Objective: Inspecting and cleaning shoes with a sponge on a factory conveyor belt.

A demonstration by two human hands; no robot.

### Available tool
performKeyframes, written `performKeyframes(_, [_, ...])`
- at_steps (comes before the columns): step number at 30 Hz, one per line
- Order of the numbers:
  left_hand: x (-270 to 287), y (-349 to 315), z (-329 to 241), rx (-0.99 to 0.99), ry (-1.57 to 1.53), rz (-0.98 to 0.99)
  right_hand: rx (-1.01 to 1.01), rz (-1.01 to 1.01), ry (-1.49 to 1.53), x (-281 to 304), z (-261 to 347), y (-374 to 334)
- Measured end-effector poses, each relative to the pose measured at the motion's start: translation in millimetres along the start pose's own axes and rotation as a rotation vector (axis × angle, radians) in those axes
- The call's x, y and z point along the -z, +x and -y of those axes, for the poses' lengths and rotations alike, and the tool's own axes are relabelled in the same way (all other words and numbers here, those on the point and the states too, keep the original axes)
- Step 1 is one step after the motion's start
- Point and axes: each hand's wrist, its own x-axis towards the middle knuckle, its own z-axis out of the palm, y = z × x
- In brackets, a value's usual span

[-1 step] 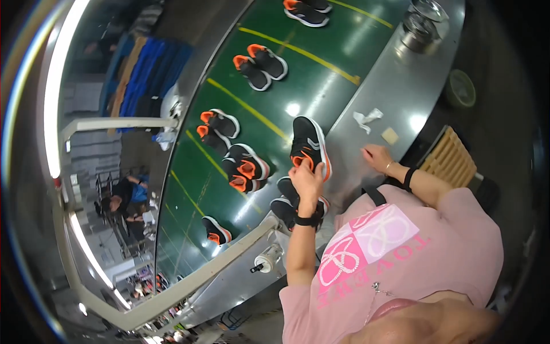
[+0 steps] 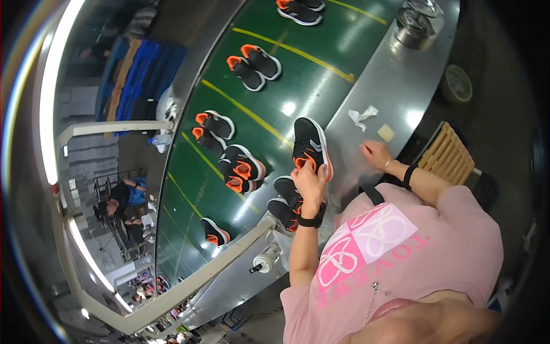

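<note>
My left hand (image 2: 309,179) grips a black sneaker (image 2: 308,139) with orange lining and a pale sole by its heel opening. Its toe points away from me, over the border between the green belt and the metal ledge. Close beside my left wrist, partly covered by it, lie more black sneakers (image 2: 281,210). My right hand (image 2: 377,155) rests by the metal ledge's near edge with its fingers curled in, nothing visible in them. Nearest to it are a small cream-coloured block (image 2: 385,133) and a crumpled white scrap (image 2: 362,117).
The green belt (image 2: 258,123) has yellow lines and several pairs of similar sneakers (image 2: 254,67). Metal containers (image 2: 415,27) stand at the ledge's far end. A pale frame (image 2: 200,266) crosses on the left. At right are a slatted stool (image 2: 448,153) and a green-rimmed bin (image 2: 458,83). Another person (image 2: 120,198) is far left.
The whole view has shifted slightly. My left hand keeps its grip on the sneaker, and my right hand stays by the ledge.
</note>
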Motion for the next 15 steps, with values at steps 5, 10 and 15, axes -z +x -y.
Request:
performKeyframes(5, [-41.4, -52.9, -13.3, 0.016, -0.025, 0.137, -0.128, -0.162, -0.054, 46.7, -9.7, 3.0])
performKeyframes(10, [-43.9, -74.6, -16.7, 0.086, -0.074, 0.148, -0.11, -0.218, -0.363, 66.8, -18.4, 9.5])
performKeyframes(15, [-20.6, -49.6, -34.9, 0.174, -0.096, 0.003, -0.302, -0.005, -0.064, 66.2, -28.2, 4.0])
